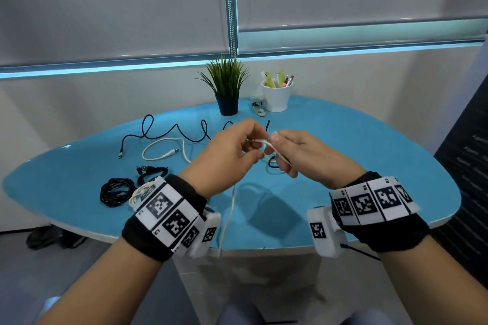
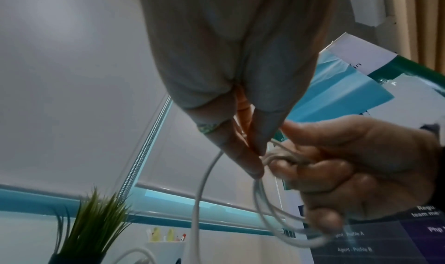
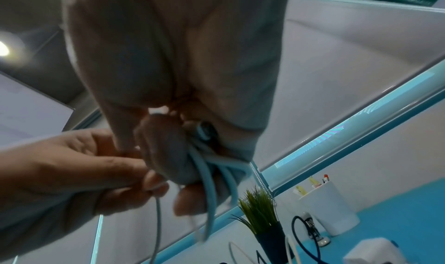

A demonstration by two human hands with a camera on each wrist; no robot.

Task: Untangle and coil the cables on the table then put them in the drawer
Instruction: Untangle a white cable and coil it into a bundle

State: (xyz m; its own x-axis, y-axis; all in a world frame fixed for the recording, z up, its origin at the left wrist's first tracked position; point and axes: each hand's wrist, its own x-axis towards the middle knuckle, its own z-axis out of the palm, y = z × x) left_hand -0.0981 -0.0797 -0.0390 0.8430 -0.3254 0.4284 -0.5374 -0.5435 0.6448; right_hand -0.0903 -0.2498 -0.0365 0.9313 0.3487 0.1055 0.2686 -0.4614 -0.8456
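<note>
Above the middle of the blue table [image 1: 369,166], both hands work one white cable [image 1: 260,143]. My left hand [image 1: 254,149] pinches a strand between thumb and fingertips [image 2: 255,165]. My right hand [image 1: 276,146] grips several small loops of that cable [image 3: 209,174] in curled fingers [image 2: 320,173]. The cable's tail [image 1: 229,208] hangs down past the table's front edge. On the table lie a long wavy dark cable [image 1: 163,134], a loose white cable [image 1: 163,152], two black bundles [image 1: 116,191] [image 1: 150,171] and a white coil [image 1: 140,191]. No drawer is in view.
At the table's back stand a potted plant [image 1: 227,87], a white cup of pens [image 1: 277,97] and a stapler [image 1: 258,109]. A small dark loop [image 1: 273,162] lies under my right hand. A dark panel [image 1: 464,166] stands at the right, and shoes [image 1: 52,239] sit on the floor at the left.
</note>
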